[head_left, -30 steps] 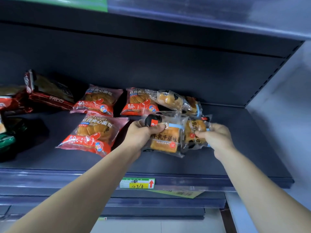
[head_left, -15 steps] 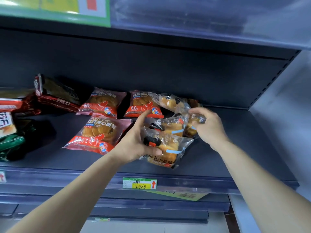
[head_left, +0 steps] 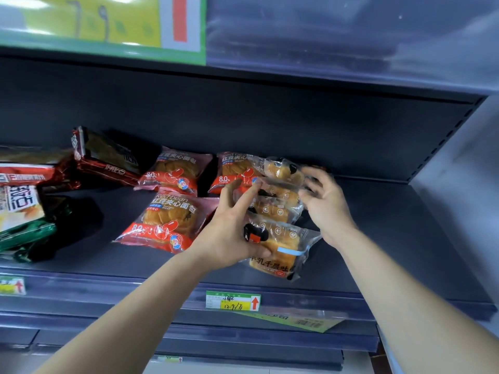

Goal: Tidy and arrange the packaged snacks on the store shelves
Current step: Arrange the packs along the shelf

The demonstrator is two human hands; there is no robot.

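Three clear-wrapped toast packs lie in a row running front to back on the dark shelf (head_left: pixel 391 238). My left hand (head_left: pixel 229 230) grips the front toast pack (head_left: pixel 286 249), thumb under its left end, while its fingers reach up to the middle toast pack (head_left: pixel 275 209). My right hand (head_left: pixel 328 209) curls its blurred fingers over the right end of the middle pack, just in front of the rear toast pack (head_left: pixel 280 171). Three red bean bread packs lie to the left: one in front (head_left: pixel 167 222) and two behind (head_left: pixel 175 171) (head_left: pixel 235 168).
Dark red snack packs (head_left: pixel 108 157) and a green pack (head_left: pixel 24 236) are heaped at the far left. A price tag (head_left: pixel 233 300) sits on the shelf's front rail. The upper shelf's rail with a yellow sign (head_left: pixel 108 20) hangs overhead. A pale side wall (head_left: pixel 459 184) bounds the right.
The two clear packs held side by side now lie one behind the other. My right hand carried its pack back behind the front one, and my left hand's fingers spread up toward it.
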